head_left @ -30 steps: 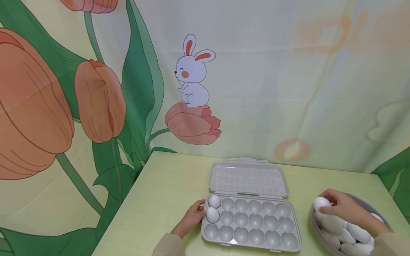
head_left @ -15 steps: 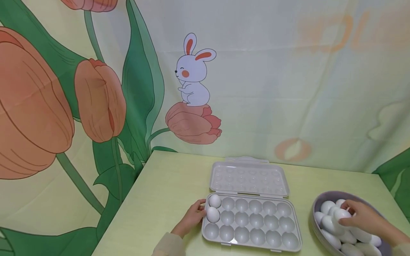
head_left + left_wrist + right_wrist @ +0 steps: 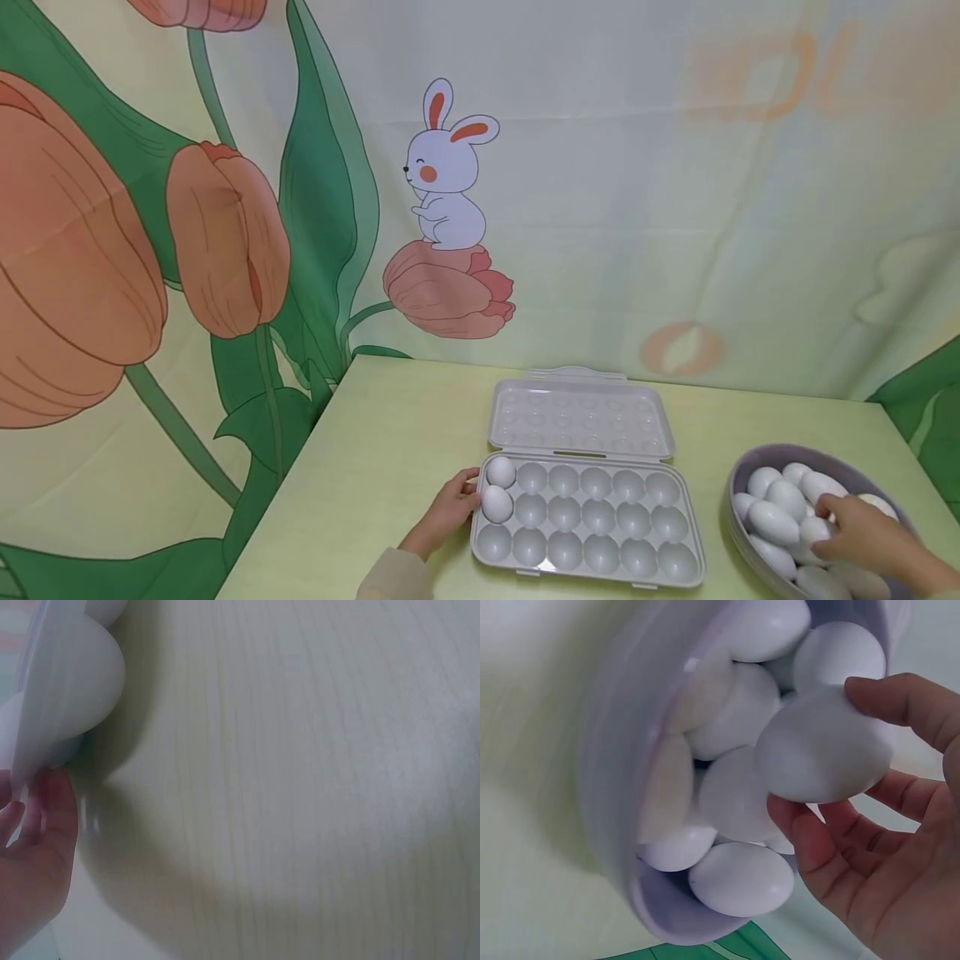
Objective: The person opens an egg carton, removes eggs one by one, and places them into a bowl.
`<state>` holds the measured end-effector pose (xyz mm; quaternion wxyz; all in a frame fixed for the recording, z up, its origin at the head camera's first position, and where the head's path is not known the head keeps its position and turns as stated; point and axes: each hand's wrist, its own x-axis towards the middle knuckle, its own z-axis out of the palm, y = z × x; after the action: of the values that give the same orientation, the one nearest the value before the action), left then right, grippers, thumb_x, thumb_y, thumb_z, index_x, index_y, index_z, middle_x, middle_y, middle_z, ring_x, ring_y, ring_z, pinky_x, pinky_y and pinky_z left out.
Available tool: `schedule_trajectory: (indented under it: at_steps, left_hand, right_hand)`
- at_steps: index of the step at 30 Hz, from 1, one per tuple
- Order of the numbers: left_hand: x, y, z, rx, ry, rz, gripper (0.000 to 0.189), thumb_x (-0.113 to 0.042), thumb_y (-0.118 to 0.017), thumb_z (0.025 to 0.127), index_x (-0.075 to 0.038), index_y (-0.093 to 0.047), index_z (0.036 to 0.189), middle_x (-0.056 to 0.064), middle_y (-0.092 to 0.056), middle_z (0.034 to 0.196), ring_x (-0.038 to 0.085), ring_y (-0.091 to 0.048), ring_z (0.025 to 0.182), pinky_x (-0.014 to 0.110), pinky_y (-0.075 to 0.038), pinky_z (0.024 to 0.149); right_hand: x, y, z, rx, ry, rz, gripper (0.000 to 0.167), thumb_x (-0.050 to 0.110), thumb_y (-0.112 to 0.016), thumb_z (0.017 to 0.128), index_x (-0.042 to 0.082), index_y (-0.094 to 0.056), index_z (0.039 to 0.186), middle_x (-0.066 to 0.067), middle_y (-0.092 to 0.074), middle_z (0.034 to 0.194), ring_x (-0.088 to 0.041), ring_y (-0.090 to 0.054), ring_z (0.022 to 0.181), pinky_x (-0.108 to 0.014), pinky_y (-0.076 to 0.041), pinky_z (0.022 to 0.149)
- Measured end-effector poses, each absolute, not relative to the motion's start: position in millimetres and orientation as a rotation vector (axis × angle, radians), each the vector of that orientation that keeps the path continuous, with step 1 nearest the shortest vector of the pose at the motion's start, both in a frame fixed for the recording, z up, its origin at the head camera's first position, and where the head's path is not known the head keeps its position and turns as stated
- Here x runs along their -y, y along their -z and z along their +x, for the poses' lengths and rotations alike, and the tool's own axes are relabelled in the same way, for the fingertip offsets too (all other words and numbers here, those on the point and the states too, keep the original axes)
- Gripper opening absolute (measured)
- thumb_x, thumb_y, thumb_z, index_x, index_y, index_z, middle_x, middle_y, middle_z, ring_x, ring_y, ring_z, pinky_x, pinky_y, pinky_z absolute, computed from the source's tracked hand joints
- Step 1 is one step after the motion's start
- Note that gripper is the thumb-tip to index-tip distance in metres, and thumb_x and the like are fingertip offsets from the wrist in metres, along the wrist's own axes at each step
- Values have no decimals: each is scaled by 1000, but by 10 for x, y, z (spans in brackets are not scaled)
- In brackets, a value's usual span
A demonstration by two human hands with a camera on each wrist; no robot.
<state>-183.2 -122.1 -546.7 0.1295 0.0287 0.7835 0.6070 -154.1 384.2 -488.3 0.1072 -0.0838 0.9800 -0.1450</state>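
An open grey plastic egg box (image 3: 598, 515) lies on the table, with two white eggs (image 3: 497, 504) in the back and middle cups of its leftmost column. My left hand (image 3: 450, 504) grips the box's left edge; in the left wrist view its fingers (image 3: 56, 802) pinch the rim. Over at the right stands a purple-grey oval basin (image 3: 738, 537) heaped with white eggs (image 3: 774, 523). My right hand (image 3: 870, 533) is over the basin and pinches one egg (image 3: 821, 746) between thumb and fingertips, above the other eggs.
The egg box's lid (image 3: 583, 412) lies folded back behind it, toward the wall. A pale wood-grain table (image 3: 352, 467) carries everything. Behind it hangs a backdrop printed with tulips and a rabbit (image 3: 447, 187).
My right hand, with an egg in its fingers, has moved from the basin's left rim rightward and nearer over the heap. The left hand stays at the egg box.
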Motion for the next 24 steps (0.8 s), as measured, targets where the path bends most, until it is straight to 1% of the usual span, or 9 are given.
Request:
schedule_trajectory:
  at_steps: [5, 13, 24]
  left_hand:
    - [1222, 5462, -1826, -2277, -1763, 81, 43, 3, -41, 83, 12, -34, 125, 24, -50, 94, 21, -52, 78, 27, -46, 59]
    - [1212, 5463, -1823, -2280, -1764, 75, 43, 4, -41, 83, 12, -34, 125, 22, -49, 93, 20, -52, 77, 28, -46, 59]
    - [1217, 5463, -1830, -2287, -1767, 91, 42, 4, -41, 84, 12, -34, 125, 23, -49, 93, 21, -52, 78, 29, -47, 61]
  right_hand:
    - [-3848, 4969, -1506, -2943, 355, -280, 35, 26, -74, 60, 6, -55, 82, 0, -51, 72, -11, -43, 63, -29, -36, 54]
    - [-3813, 5059, -1465, -2927, 292, -218, 31, 27, -73, 62, 11, -50, 75, -1, -45, 69, -14, -40, 62, -29, -33, 54]
    - [-3805, 5123, -1489, -2939, 230, -209, 31, 31, -72, 64, 11, -53, 79, -3, -48, 74, -15, -46, 65, -31, -36, 53]
